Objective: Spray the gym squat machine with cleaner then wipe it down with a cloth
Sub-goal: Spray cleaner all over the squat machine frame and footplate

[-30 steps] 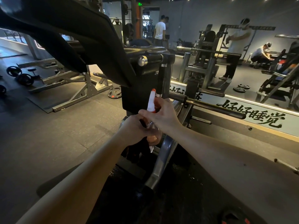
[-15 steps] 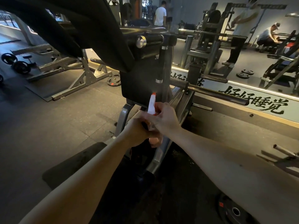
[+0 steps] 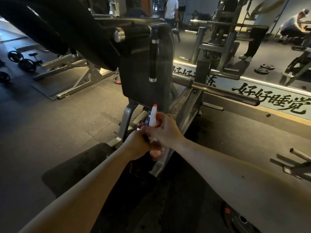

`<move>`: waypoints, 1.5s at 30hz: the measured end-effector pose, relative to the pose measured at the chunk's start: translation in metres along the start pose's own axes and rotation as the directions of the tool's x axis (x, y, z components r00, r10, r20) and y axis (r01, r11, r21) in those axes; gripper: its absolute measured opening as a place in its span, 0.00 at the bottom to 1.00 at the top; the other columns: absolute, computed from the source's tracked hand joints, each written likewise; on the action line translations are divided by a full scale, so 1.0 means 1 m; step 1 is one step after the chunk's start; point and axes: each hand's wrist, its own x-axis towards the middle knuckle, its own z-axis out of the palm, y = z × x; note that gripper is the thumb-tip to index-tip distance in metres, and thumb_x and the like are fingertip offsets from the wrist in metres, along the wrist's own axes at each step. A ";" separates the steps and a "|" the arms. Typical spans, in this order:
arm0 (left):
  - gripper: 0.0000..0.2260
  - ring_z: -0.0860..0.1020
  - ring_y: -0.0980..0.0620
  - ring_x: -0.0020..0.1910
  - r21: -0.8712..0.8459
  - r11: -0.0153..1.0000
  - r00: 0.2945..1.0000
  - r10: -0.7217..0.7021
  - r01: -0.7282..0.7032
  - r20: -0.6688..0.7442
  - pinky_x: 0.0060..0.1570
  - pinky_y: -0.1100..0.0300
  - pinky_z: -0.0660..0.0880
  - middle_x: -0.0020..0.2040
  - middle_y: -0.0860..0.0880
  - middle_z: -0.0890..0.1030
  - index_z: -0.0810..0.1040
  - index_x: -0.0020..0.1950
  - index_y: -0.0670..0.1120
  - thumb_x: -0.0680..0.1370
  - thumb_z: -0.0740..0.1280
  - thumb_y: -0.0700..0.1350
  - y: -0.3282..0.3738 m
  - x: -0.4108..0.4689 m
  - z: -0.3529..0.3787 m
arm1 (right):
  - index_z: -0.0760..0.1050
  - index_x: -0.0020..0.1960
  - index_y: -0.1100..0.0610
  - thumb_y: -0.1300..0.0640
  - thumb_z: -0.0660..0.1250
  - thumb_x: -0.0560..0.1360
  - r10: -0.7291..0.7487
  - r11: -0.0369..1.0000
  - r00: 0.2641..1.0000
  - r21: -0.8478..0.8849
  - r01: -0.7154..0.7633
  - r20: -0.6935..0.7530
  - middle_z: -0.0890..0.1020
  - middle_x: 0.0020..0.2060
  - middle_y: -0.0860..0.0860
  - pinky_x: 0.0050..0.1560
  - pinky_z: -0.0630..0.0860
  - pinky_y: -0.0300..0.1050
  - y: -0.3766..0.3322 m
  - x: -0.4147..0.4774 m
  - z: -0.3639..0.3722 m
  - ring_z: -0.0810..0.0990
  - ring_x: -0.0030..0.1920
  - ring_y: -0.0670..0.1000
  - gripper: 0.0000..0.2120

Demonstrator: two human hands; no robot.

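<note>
Dim gym hall, dark rubber floor (image 3: 50,123); mirror wall (image 3: 193,52) behind is reflecting racks and people. Squat machine (image 3: 143,78) is standing straight ahead, its black pad facing the camera and its steel frame (image 3: 188,105) running down to the floor.

Both arms are reaching forward. Right hand (image 3: 166,128) is gripping the spray bottle (image 3: 153,116) at the neck, fingers curled under the white-and-orange head. Left hand (image 3: 137,145) is wrapping round the lower body of the same bottle, where pinkish liquid is showing. Nozzle is pointing up toward the pad's lower edge, near it but not touching.

No mist or wet film is showing in this light, so I cannot tell whether cleaner is landing. No cloth is showing in either hand or on the machine.

Judging: task is sitting in its spraying stage, likely early. Pad, handle (image 3: 154,61) and frame are all awaiting a wipe, and a cloth is needing fetching first.
</note>
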 end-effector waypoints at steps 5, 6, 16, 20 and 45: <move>0.25 0.84 0.56 0.54 -0.001 0.987 0.987 -0.160 0.160 -0.011 0.61 0.50 0.80 0.51 0.54 0.86 0.82 0.58 0.52 0.64 0.84 0.54 -0.016 -0.005 0.038 | 0.75 0.68 0.49 0.36 0.78 0.68 0.001 1.000 0.994 -0.028 0.002 0.112 0.74 0.53 0.40 0.58 0.70 0.41 0.049 -0.006 0.007 0.69 0.57 0.44 0.33; 0.23 0.83 0.57 0.53 0.020 0.983 0.983 -0.182 0.182 -0.014 0.61 0.51 0.80 0.51 0.54 0.86 0.82 0.59 0.52 0.67 0.83 0.51 -0.020 -0.006 0.045 | 0.75 0.67 0.49 0.35 0.78 0.68 0.018 0.999 0.991 -0.029 -0.015 0.130 0.75 0.53 0.42 0.56 0.70 0.39 0.059 -0.007 0.012 0.70 0.57 0.44 0.33; 0.24 0.83 0.58 0.49 0.072 0.879 0.878 -0.476 0.472 0.057 0.55 0.53 0.82 0.49 0.55 0.84 0.80 0.61 0.52 0.69 0.80 0.58 -0.116 -0.042 0.124 | 0.74 0.68 0.48 0.35 0.78 0.68 0.256 0.967 0.915 -0.085 -0.242 0.311 0.68 0.49 0.36 0.67 0.74 0.53 0.151 -0.061 0.089 0.72 0.63 0.52 0.34; 0.15 0.82 0.56 0.47 0.056 0.787 0.777 -0.616 0.614 0.128 0.55 0.52 0.82 0.46 0.54 0.83 0.78 0.55 0.54 0.72 0.79 0.49 -0.184 -0.062 0.163 | 0.77 0.62 0.48 0.38 0.80 0.66 0.350 0.937 0.870 -0.138 -0.321 0.347 0.68 0.48 0.35 0.63 0.77 0.53 0.207 -0.094 0.148 0.72 0.60 0.48 0.29; 0.25 0.81 0.58 0.47 -0.299 0.377 0.440 -0.880 0.877 0.181 0.46 0.63 0.79 0.51 0.56 0.81 0.74 0.64 0.52 0.72 0.80 0.55 -0.508 -0.188 0.244 | 0.77 0.63 0.50 0.35 0.78 0.68 0.449 0.890 0.502 -0.418 -0.181 0.739 0.75 0.55 0.45 0.63 0.75 0.47 0.363 -0.191 0.462 0.75 0.58 0.47 0.30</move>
